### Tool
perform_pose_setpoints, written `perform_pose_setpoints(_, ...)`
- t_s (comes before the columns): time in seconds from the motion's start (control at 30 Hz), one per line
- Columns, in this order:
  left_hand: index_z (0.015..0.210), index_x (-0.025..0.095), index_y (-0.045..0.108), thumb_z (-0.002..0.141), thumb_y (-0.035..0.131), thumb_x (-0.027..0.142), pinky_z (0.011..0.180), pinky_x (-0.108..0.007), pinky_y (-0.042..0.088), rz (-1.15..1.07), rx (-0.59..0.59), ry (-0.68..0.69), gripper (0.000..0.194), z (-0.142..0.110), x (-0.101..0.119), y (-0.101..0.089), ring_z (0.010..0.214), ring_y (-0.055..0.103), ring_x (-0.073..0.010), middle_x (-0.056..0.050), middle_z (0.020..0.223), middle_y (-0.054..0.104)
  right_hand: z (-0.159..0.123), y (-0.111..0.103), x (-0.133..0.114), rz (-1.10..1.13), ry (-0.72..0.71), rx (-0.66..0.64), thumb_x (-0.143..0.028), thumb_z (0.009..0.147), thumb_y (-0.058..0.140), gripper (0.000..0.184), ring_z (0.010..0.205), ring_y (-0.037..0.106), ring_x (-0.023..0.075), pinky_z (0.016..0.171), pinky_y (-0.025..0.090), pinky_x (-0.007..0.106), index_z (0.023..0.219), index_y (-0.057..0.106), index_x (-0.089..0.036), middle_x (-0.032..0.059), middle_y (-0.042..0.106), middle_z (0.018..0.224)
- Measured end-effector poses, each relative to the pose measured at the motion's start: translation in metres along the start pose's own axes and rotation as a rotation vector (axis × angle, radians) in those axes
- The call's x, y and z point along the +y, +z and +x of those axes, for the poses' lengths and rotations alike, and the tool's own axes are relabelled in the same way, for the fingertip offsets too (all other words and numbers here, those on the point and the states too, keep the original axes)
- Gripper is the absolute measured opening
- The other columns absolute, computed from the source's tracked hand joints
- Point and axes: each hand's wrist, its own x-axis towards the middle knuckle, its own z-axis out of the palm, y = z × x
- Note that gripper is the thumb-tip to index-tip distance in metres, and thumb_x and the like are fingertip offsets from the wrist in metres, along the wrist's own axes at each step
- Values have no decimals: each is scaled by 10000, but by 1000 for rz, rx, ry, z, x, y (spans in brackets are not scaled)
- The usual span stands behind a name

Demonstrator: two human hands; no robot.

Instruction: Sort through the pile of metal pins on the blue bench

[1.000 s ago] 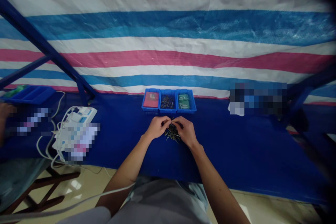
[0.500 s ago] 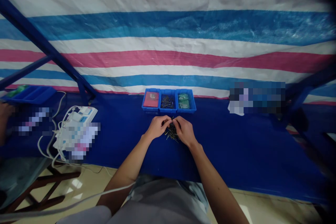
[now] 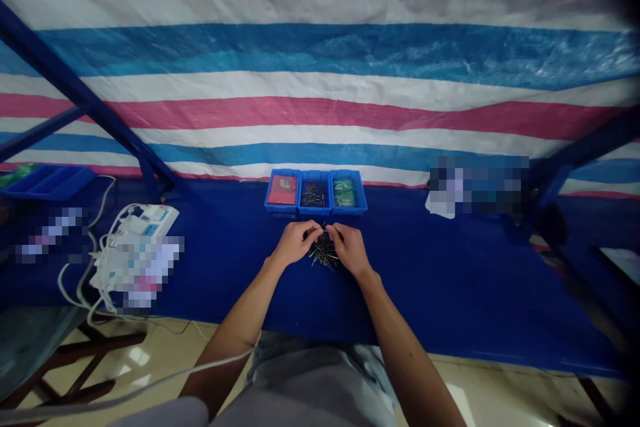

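Note:
A small heap of dark and brassy screws [image 3: 324, 256] lies on the blue tabletop in front of me. My left hand [image 3: 298, 242] is over the heap's left side, thumb and fingers pinched together. Across from it, my right hand [image 3: 350, 247] is also closed in a pinch, its fingertips close to those of the left. Whatever the fingertips hold is too small to make out. Just beyond the hands stand three joined blue bins: the left bin [image 3: 283, 209] has a pink packet [image 3: 283, 190], the middle one dark screws [image 3: 314, 194], the right one green-and-white small pieces [image 3: 344, 192].
To the left lie white power strips [image 3: 150, 220] with tangled cables [image 3: 95, 267] and a blurred-out item. Another blue tray [image 3: 55, 181] is at the far left. Blurred items sit at the back right, near a blue metal frame [image 3: 575, 153]. A striped tarp [image 3: 320, 47] hangs behind.
The view has shifted slightly, moving the scene left. Both hands stay pinched over the screw heap, with only small finger movement. Another person's hand at the far left has mostly left the view.

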Motion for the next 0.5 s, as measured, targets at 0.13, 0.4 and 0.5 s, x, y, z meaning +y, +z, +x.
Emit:
perform_pose_setpoints(0.13, 853, 168, 673, 971, 511, 379, 591, -213, 376, -13, 5, 1, 291, -1, -1, 0, 577, 548, -114, -4, 679, 670, 1, -5, -2, 117, 10, -7, -356, 980, 490, 311, 622, 580, 164, 624, 421, 275, 747, 629, -206, 24, 657, 698)
perform_pose_setpoints(0.4, 825, 155, 663, 970, 511, 409, 584, -213, 372, -55, 31, -24, 329, 0, 1, -4, 568, 558, -110, -5, 654, 669, 0, -4, 0, 279, 83, 28, -342, 904, 590, 185, 577, 595, 159, 605, 490, 290, 854, 705, -206, 40, 710, 799)
perform_pose_setpoints(0.5, 817, 155, 665, 969, 519, 389, 579, -213, 371, -53, 36, -14, 315, 0, 0, -3, 564, 556, -107, -2, 653, 670, -1, -3, 2, 321, 88, 40, -318, 897, 592, 168, 564, 586, 148, 599, 501, 293, 853, 707, -204, 47, 721, 865)
